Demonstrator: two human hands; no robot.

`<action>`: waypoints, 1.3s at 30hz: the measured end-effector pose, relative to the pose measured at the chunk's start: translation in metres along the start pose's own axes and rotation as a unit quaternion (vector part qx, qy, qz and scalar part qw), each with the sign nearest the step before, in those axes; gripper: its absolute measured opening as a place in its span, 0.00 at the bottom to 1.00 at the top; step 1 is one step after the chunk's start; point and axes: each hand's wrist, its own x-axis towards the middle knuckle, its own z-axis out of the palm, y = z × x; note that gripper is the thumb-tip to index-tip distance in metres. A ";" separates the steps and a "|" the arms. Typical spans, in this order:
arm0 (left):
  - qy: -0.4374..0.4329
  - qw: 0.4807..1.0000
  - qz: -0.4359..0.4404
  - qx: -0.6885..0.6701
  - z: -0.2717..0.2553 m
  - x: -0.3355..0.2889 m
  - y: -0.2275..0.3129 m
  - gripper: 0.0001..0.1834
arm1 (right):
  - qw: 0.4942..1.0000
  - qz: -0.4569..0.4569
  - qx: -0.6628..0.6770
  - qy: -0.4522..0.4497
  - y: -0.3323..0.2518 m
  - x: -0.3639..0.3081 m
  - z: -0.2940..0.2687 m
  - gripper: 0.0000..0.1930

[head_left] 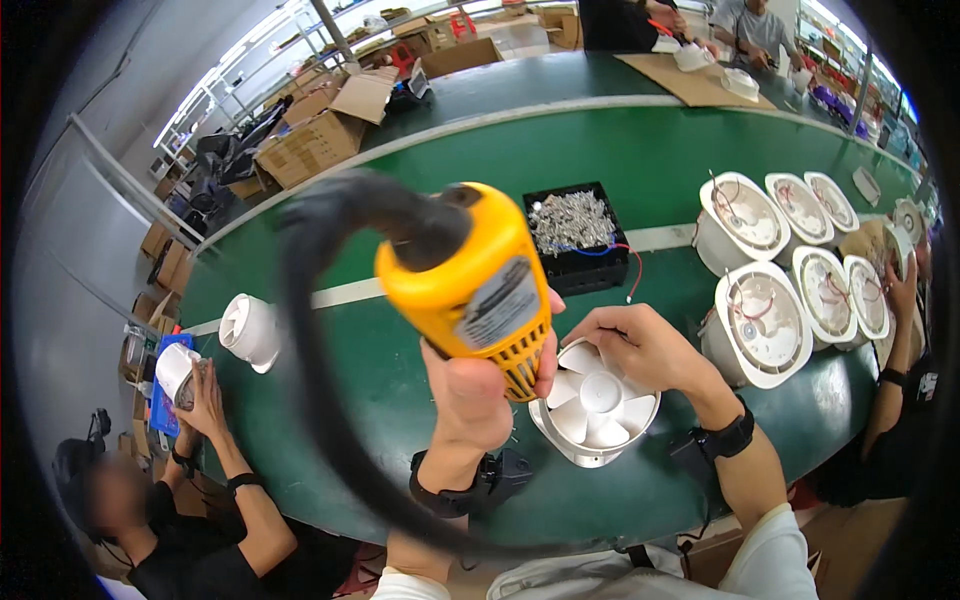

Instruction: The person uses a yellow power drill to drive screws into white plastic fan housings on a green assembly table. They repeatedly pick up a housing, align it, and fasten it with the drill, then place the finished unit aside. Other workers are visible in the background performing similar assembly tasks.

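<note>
Centrally, the left hand (470, 400) is clamped around a tilted, corded yellow tool (465, 285) (its tip is hidden). To the right, a far black box (588, 272) contains small silvery parts (570, 222); nearer stands the white fan housing (592, 457), blades upward. The right hand (650, 350) bends its fingers at the rim; whether they grip is unclear. Tool work on the housing seems in hand; the next move calls for steady alignment. Far right, white open shells (768, 375) contain red wires (765, 314).
</note>
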 end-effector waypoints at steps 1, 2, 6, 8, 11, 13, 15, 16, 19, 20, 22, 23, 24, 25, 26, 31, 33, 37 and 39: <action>-0.012 1.000 -0.016 0.008 -0.003 0.000 0.001 0.54 | 1.000 0.010 -0.007 0.008 0.001 0.000 0.000 0.10; -0.013 1.000 -0.021 0.013 -0.002 0.000 0.001 0.55 | 1.000 0.019 -0.007 0.012 0.003 0.001 0.000 0.10; 0.016 0.999 -0.032 0.005 -0.002 0.004 -0.003 0.55 | 0.999 0.033 -0.004 0.011 0.001 0.005 0.001 0.09; 0.033 0.999 -0.015 -0.009 -0.002 0.002 -0.003 0.55 | 0.999 0.034 0.002 0.003 0.001 0.007 0.002 0.09; 0.016 1.000 -0.011 -0.010 -0.006 0.003 0.001 0.55 | 0.999 0.034 0.003 -0.013 0.001 0.013 0.001 0.09; 0.015 1.000 -0.011 -0.006 -0.006 0.003 0.002 0.55 | 0.999 0.038 0.010 -0.020 0.000 0.015 0.001 0.09; 0.003 1.000 -0.008 -0.016 -0.009 0.004 0.000 0.55 | 0.999 0.032 0.018 -0.021 0.003 0.014 0.002 0.09; 0.014 1.000 -0.007 -0.012 -0.008 0.004 -0.001 0.55 | 0.999 0.030 0.021 -0.020 0.005 0.014 0.002 0.09; 0.030 1.000 -0.001 0.006 -0.006 0.003 -0.001 0.54 | 0.999 0.038 0.013 -0.024 0.003 0.014 0.001 0.09; 0.028 1.000 0.006 0.009 -0.008 0.003 -0.001 0.54 | 0.999 0.038 0.016 -0.025 0.004 0.014 0.001 0.09; 0.023 0.999 0.018 0.016 -0.009 0.005 0.000 0.54 | 0.999 0.036 0.023 -0.026 0.005 0.015 0.001 0.09; 0.031 0.999 0.038 0.015 -0.009 0.005 -0.003 0.53 | 0.999 0.037 0.024 -0.025 0.005 0.015 0.001 0.09; 0.036 0.998 0.040 0.011 -0.009 0.005 -0.005 0.53 | 0.999 0.038 0.026 -0.024 0.006 0.015 0.002 0.09; 0.038 0.998 0.045 0.008 -0.009 0.006 -0.004 0.53 | 0.999 0.037 0.026 -0.021 0.006 0.015 0.001 0.09; 0.038 0.998 0.051 0.003 -0.009 0.007 -0.005 0.53 | 0.999 0.036 0.029 -0.021 0.007 0.015 0.001 0.09; 0.035 0.997 0.062 -0.028 -0.013 0.007 -0.009 0.51 | 0.998 0.036 0.040 -0.020 0.011 0.015 0.001 0.09; 0.023 0.996 0.056 -0.061 -0.017 0.006 -0.010 0.50 | 0.999 0.027 0.037 -0.019 0.013 0.016 0.001 0.09; 0.027 0.998 0.058 -0.010 -0.013 0.007 -0.008 0.52 | 0.999 0.031 0.036 -0.017 0.010 0.015 0.001 0.09; 0.028 0.998 0.057 -0.010 -0.013 0.007 -0.008 0.52 | 0.999 0.037 0.034 -0.020 0.009 0.015 0.002 0.09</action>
